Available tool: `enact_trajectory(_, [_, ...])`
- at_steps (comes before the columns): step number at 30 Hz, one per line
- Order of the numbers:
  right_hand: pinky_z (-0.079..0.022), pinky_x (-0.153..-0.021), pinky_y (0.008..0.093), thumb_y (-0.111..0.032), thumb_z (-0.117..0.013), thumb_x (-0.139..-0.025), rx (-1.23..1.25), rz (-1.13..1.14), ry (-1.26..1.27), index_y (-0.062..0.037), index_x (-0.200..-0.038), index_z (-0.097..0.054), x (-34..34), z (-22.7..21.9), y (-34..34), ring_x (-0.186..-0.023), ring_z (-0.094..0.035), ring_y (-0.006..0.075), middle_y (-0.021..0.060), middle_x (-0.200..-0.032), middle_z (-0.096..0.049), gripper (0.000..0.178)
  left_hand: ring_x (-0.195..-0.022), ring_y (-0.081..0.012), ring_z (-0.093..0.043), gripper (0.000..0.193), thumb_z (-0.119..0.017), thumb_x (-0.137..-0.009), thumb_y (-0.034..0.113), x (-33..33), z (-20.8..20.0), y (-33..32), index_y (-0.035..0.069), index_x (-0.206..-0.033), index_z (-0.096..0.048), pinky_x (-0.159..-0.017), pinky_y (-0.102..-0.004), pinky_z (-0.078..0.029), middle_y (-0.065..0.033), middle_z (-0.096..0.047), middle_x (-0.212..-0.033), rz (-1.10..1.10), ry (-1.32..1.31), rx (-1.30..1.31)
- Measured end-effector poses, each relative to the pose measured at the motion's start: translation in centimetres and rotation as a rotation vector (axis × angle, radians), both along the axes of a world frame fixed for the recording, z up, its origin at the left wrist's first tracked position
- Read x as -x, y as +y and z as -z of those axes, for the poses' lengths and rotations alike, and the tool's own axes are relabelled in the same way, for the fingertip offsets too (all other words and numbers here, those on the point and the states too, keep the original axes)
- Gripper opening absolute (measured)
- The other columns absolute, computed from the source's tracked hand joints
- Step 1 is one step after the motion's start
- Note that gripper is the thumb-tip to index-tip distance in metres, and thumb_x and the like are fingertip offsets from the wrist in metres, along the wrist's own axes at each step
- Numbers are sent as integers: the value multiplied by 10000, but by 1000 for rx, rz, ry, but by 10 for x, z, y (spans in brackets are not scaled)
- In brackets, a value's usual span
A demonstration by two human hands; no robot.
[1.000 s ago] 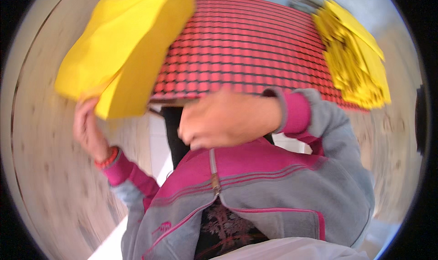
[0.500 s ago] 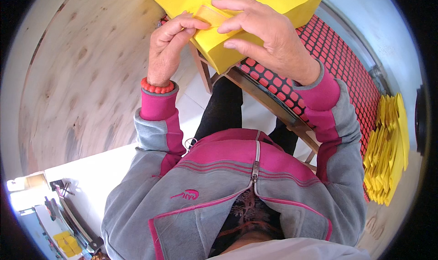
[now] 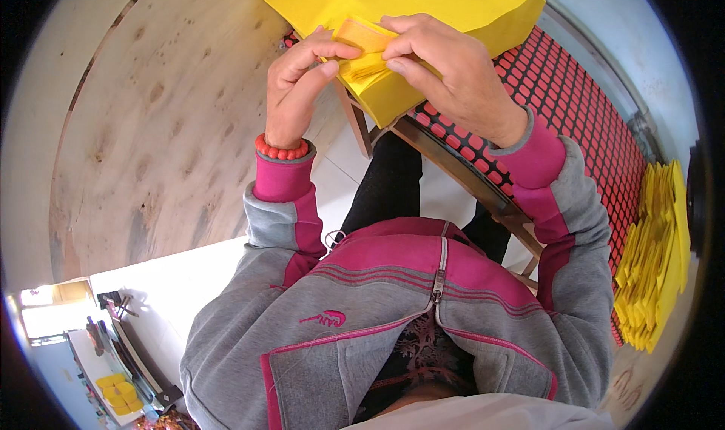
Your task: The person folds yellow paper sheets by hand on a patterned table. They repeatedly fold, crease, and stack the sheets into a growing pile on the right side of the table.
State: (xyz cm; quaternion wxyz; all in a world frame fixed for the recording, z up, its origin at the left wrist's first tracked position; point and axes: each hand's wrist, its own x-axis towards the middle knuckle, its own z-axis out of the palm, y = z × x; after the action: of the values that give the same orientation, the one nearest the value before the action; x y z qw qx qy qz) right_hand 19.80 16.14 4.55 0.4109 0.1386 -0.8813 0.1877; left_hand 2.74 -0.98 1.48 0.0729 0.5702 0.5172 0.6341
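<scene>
A large yellow block-shaped item (image 3: 453,11), flat on top with a folded corner, lies at the far side on a red-and-black patterned cover. On its near end is a small folded yellow piece (image 3: 365,36) that looks like paper or thin cloth, with a thin reddish line along its edge. My left hand (image 3: 296,83), with a red bead bracelet at the wrist, pinches the left end of this piece between finger and thumb. From the right, my right hand (image 3: 453,67) grips its other end with thumb and forefinger.
Under the yellow item, the patterned cover (image 3: 574,90) lies on a wooden-framed bench (image 3: 453,158). A stack of folded yellow pieces (image 3: 651,256) stands at its right end. A wooden board (image 3: 151,128) fills the left side. Farther off at lower left are more yellow pieces (image 3: 119,394).
My right hand's fingers have closed from a spread pose onto the folded yellow piece. My left hand keeps its pinch. The whole view has shifted slightly.
</scene>
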Motion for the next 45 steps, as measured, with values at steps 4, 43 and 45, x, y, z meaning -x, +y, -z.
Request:
enact_trajectory(4, [-522, -862, 375, -77, -651, -946, 23, 1, 6, -13, -1001, -615, 0, -1, -2, -1028, -674, 359, 199, -1137, -678, 92, -1103, -195, -638, 254, -568, -860, 107, 0, 2, 0, 17, -1035, -728, -1223, -468, -261, -64, -736, -1048, 16, -3, -27])
enact_trajectory(43, [-537, -831, 406, -88, -651, -898, 143, -11, 77, -40, -944, -614, 11, 3, -10, -1000, -675, 366, 188, -1132, -690, 76, -1017, -138, -610, 221, -604, -870, 56, 7, 2, -3, 23, -1058, -716, -1225, -445, -250, -40, -711, -1038, 23, -74, -94])
enact_trajectory(45, [-536, -827, 411, -95, -646, -903, 116, -1, 100, -43, -952, -614, 12, 4, -11, -994, -674, 363, 175, -1137, -692, 78, -1001, -136, -608, 213, -604, -875, 59, 7, 3, -3, 21, -1051, -717, -1225, -446, -249, -37, -710, -1036, 31, -83, -85])
